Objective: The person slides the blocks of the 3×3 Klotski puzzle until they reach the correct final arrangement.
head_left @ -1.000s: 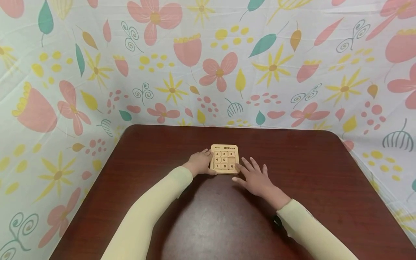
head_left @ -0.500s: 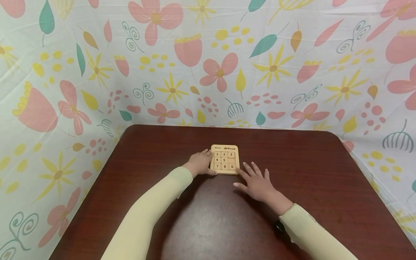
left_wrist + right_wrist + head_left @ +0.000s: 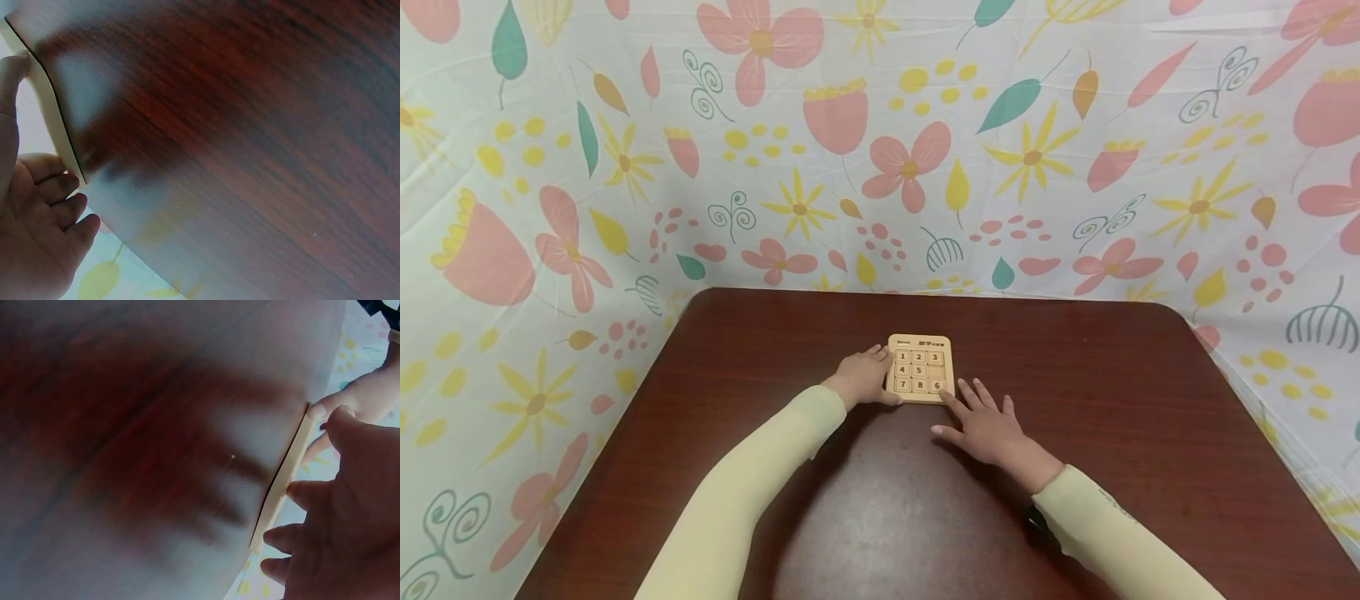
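Observation:
A wooden number sliding puzzle (image 3: 917,342) lies flat on the table in the head view. Its top row reads 1, 2, 3, the middle row 4 and 5 with a gap at the right, and the bottom row 7, 8, 6. My left hand (image 3: 861,377) holds the board at its left edge, thumb at the near corner; the thumb and bent fingers also show in the left wrist view. With fingers spread, my right hand (image 3: 992,431) reaches in from the right. Its index fingertip is at the 6 tile (image 3: 936,384); whether it presses cannot be told.
The dark reddish-brown table (image 3: 865,517) has rounded far corners and a glossy patch of reflected light. A white cloth (image 3: 820,187) printed with flowers and leaves hangs behind it and along both sides.
My right hand drew back slightly to the board's right edge, then moved left again, bringing its index finger to the 6 tile. The left hand kept its place; the tiles stayed as they were.

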A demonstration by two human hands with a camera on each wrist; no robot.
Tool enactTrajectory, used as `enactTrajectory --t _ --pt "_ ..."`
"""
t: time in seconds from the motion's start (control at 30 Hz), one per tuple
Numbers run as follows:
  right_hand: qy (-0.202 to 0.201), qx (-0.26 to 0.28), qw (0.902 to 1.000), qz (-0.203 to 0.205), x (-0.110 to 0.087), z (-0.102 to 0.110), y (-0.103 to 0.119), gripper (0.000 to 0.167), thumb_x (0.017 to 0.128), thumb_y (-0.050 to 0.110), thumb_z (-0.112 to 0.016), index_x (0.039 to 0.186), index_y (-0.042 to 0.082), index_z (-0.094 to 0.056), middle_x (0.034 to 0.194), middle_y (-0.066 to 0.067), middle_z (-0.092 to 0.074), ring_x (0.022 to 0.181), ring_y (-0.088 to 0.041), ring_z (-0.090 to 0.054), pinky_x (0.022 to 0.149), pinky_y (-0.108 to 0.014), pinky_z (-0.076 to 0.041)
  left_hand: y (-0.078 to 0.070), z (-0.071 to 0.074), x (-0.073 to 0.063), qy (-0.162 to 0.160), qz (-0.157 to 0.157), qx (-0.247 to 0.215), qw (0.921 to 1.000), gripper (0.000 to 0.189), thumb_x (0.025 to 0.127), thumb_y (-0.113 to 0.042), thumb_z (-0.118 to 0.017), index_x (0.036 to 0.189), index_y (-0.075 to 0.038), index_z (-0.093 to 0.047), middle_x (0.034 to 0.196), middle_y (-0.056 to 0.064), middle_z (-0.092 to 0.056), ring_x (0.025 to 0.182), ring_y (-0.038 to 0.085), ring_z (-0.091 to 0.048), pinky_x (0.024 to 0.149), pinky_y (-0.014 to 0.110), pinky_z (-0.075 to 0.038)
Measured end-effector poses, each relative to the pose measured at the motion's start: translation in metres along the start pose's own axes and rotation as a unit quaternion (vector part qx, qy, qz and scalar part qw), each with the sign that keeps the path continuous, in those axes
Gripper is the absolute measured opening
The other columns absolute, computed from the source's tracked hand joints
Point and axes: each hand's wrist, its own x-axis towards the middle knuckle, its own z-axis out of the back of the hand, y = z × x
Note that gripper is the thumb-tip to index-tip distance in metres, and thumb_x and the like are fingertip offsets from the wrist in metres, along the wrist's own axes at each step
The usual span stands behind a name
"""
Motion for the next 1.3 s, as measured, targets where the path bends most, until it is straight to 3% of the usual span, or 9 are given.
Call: enactTrajectory --t 0.43,1.3 --pt "0.015 -0.011 0.9995 -0.024 0.007 0.0 0.006 0.074 0.102 0.059 -0.049 0.163 0.021 -0.032 0.17 -0.022 -0.022 0.159 -0.045 -0.016 0.118 -0.079 -0.014 -0.001 0.001 -0.002 0.005 -0.001 -0.002 1.0 0.093 0.093 -0.061 -0.065 0.162 -0.009 -0.031 0.171 0.007 -0.028 0.16 0.021 -0.025 0.126 0.036 -0.034" --pt "0.018 -0.004 0.9993 -0.034 0.02 0.002 0.004 0.074 0.102 0.06 -0.047 0.164 0.024 -0.029 0.171 -0.021 -0.019 0.159 -0.046 -0.014 0.117 -0.081 -0.012 0.001 0.001 -0.002 0.001 -0.002 -0.005 1.0 0.095 0.091 -0.063 -0.067 0.162 -0.01 -0.031 0.17 0.006 -0.028 0.16 0.02 -0.025 0.125 0.035 -0.036"
